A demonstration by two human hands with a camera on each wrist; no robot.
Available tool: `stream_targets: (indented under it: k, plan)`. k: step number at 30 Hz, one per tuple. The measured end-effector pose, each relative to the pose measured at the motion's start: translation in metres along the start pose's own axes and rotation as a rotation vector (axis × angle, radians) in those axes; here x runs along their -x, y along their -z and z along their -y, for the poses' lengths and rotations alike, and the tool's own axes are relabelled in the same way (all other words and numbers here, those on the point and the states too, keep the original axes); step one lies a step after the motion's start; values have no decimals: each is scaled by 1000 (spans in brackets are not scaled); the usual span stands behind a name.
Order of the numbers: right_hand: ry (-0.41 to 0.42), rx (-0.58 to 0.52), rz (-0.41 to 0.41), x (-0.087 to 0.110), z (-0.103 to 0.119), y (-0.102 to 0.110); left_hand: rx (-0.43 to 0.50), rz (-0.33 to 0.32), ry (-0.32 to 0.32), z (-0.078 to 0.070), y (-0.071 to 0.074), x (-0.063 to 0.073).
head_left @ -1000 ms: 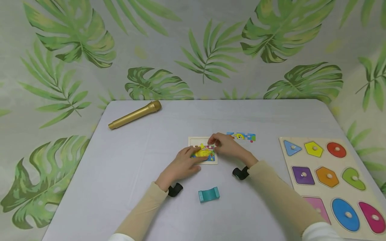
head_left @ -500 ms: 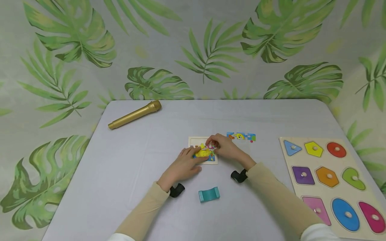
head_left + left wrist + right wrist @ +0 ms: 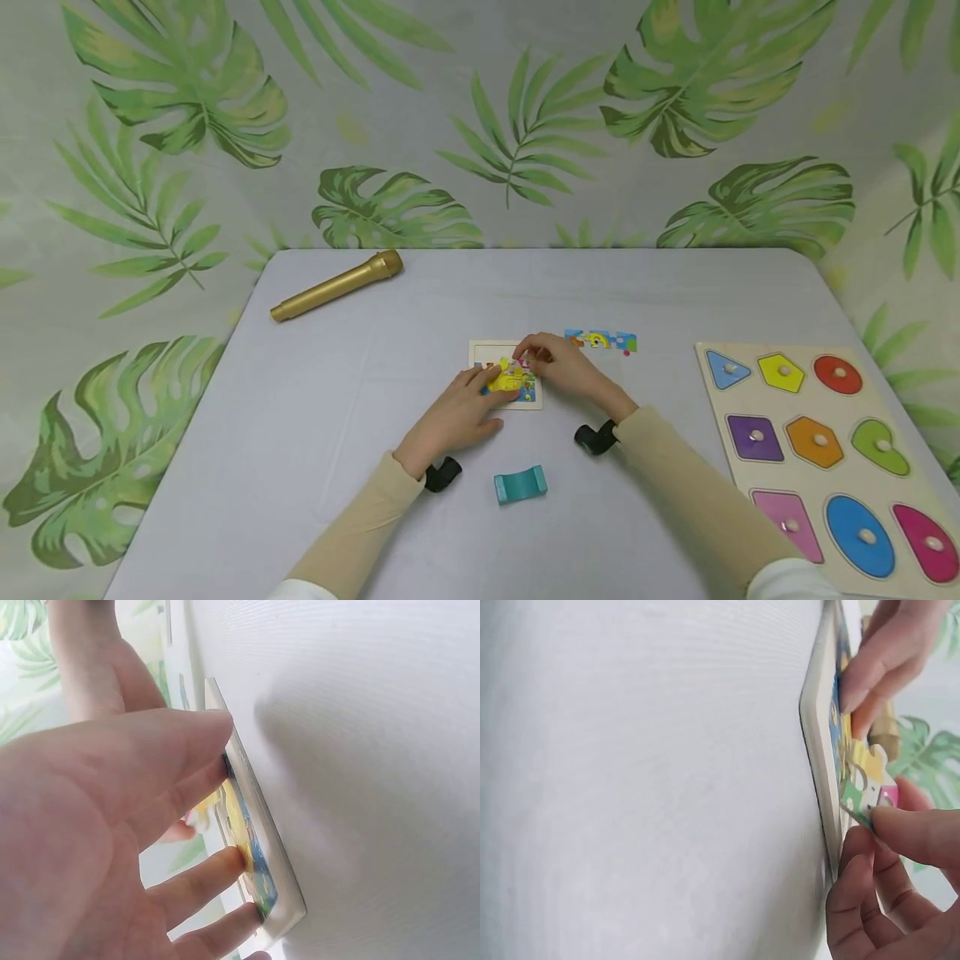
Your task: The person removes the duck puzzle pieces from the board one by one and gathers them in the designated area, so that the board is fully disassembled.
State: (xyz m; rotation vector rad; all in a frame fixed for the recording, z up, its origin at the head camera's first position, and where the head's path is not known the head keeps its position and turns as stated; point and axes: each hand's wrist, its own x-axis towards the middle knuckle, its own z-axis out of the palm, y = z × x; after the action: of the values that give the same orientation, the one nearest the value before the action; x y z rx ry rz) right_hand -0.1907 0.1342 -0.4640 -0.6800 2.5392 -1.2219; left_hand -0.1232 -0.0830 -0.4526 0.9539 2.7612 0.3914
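A small wooden puzzle tray [image 3: 532, 406] lies mid-table, partly filled with a yellow, blue and green picture. My left hand [image 3: 456, 414] rests on it, its fingers spread and fingertips touching the fitted pieces. At the tray's right side, my right hand [image 3: 564, 367] pinches a puzzle piece [image 3: 868, 774] between thumb and fingers. That piece, yellow, white, green and pink, is tilted at the picture's surface in the right wrist view; whether it is seated I cannot tell. Both hands cover part of the picture. Behind the right hand lies a row of loose puzzle pieces [image 3: 599, 339].
A gold microphone [image 3: 335, 287] lies at the back left. Nearer the front is a teal curved block [image 3: 521, 485]. On the right stretches a large wooden shape board [image 3: 798, 467] with several coloured knobbed shapes. A leaf-patterned cloth hangs behind the table.
My right hand has shifted slightly left over the tray, fingertips closer to the yellow picture. The left hand stays nearly in place on the pieces.
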Motion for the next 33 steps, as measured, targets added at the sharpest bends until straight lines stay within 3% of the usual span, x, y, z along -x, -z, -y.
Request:
stream_targets:
  k: [5,10,20,25,33]
  plan:
    - [-29,-129,1,5,-8,16,0,-1,8,-1,0,0]
    - [-48,-134,11,19,-24,42,13,-3,14,-2,-1,0]
    - [-181,-41,-26,58,-56,92,8,-15,3,-3,0,2]
    - [-188,1,-29,67,-63,97,10,-21,-2,-3,0,2]
    - [-167,174,-40,65,-65,94,28,-17,8,-3,0,2]
